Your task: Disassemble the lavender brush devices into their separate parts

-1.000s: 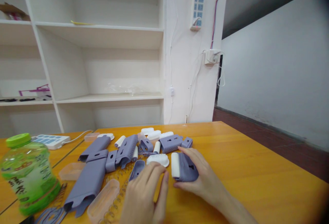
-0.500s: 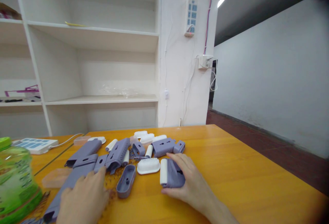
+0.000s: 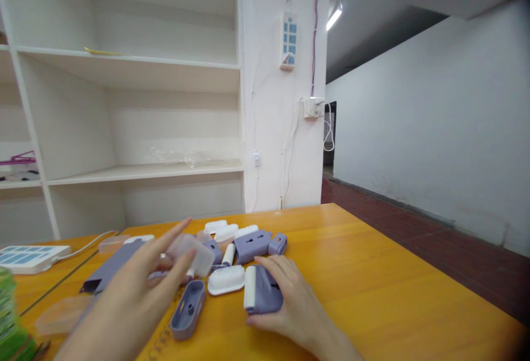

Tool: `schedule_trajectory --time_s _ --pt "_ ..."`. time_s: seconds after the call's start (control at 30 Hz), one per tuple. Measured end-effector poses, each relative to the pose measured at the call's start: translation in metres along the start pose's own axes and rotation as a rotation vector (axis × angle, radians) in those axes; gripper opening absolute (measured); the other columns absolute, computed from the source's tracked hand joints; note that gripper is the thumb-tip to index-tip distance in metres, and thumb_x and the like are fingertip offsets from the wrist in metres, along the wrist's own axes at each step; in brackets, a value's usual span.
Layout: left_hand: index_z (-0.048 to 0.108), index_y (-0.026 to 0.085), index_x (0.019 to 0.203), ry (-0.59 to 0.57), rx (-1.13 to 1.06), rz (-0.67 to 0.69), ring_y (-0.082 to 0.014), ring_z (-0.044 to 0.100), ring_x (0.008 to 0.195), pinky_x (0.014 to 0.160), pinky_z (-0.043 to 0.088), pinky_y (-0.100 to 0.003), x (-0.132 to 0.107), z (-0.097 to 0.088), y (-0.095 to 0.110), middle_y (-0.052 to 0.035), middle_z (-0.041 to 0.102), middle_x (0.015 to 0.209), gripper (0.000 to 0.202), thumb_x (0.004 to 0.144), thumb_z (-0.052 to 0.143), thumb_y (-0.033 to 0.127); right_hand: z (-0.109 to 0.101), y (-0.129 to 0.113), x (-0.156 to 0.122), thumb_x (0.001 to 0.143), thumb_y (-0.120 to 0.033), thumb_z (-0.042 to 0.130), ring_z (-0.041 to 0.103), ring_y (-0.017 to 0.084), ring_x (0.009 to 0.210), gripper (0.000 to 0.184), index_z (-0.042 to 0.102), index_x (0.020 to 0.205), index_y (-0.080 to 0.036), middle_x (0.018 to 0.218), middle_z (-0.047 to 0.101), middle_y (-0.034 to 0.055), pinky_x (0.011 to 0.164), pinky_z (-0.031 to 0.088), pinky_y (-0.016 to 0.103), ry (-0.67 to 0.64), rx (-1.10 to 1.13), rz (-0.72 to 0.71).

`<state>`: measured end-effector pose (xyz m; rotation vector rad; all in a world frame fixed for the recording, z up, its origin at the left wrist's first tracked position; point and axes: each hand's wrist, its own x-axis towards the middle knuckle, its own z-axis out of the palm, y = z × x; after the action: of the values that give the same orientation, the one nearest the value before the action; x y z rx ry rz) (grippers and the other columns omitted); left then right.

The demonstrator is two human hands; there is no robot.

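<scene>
A translucent cover (image 3: 192,254) is held up by the left hand (image 3: 141,289); a purple roller piece (image 3: 261,290) is gripped on the table (image 3: 393,295) by the right hand (image 3: 292,300).

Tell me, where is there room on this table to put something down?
The table is bare right of the right hand, out to its far edge. The left is crowded: purple and white parts lie around the left hand, which holds a clear cover; the right hand grips a purple roller.
</scene>
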<state>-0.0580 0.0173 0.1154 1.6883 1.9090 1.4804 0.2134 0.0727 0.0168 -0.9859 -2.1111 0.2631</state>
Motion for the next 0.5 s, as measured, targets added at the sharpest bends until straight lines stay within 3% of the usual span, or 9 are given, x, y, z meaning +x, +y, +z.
schedule_trajectory --time_s 0.1,0.17,0.27,0.33,0.4,0.5 --pt "0.065 0.02 0.121 -0.165 -0.283 0.07 -0.0257 0.07 0.089 0.083 0.056 -0.039 -0.009 0.052 0.024 -0.0095 0.071 0.111 0.058 0.077 0.065 0.057 -0.002 0.001 -0.001 0.054 -0.038 0.093 0.053 0.032 0.122 0.093 0.053 0.138 -0.026 0.131 0.059 0.0091 0.106 0.042 0.046 0.02 -0.006 0.01" --pt "0.062 0.019 0.116 -0.22 -0.478 0.0 -0.0253 0.07 0.09 0.079 0.057 -0.037 -0.015 0.086 0.015 -0.011 0.071 0.112 0.052 0.078 0.068 0.054 -0.003 0.002 -0.001 0.056 -0.035 0.092 0.054 0.032 0.122 0.094 0.05 0.14 -0.026 0.131 0.059 0.0092 0.106 0.042 0.046 0.034 -0.005 0.024" --pt "0.059 0.016 0.087 -0.158 -0.659 -0.204 -0.0259 0.071 0.084 0.074 0.057 -0.036 -0.025 0.122 -0.014 -0.011 0.073 0.088 0.051 0.065 0.08 0.057 -0.001 0.006 -0.002 0.056 -0.035 0.092 0.055 0.032 0.121 0.101 0.044 0.145 -0.027 0.132 0.059 0.0096 0.105 0.044 0.046 0.062 0.008 0.048" --pt "0.056 0.017 0.081 -0.136 -0.733 -0.344 -0.0238 0.071 0.076 0.066 0.055 -0.031 -0.034 0.135 -0.028 -0.0088 0.073 0.079 0.053 0.061 0.084 0.057 0.001 0.007 -0.003 0.056 -0.038 0.092 0.056 0.032 0.119 0.105 0.041 0.147 -0.027 0.133 0.058 0.0099 0.103 0.045 0.046 0.071 0.01 0.045" --pt "0.057 0.018 0.089 -0.16 -0.783 -0.416 -0.0209 0.069 0.064 0.056 0.052 -0.027 -0.043 0.14 -0.033 -0.0037 0.07 0.069 0.056 0.06 0.084 0.057 0.002 0.007 -0.003 0.058 -0.042 0.091 0.056 0.032 0.119 0.104 0.04 0.147 -0.027 0.133 0.058 0.0108 0.102 0.046 0.047 0.072 0.003 0.025" --pt "0.059 0.018 0.112 -0.267 -0.776 -0.372 -0.0182 0.063 0.051 0.05 0.048 -0.025 -0.053 0.14 -0.029 0.0028 0.063 0.059 0.066 0.065 0.081 0.058 0.004 0.007 -0.003 0.061 -0.047 0.09 0.054 0.033 0.121 0.1 0.042 0.146 -0.025 0.132 0.058 0.0118 0.103 0.044 0.048 0.067 -0.011 0.007"
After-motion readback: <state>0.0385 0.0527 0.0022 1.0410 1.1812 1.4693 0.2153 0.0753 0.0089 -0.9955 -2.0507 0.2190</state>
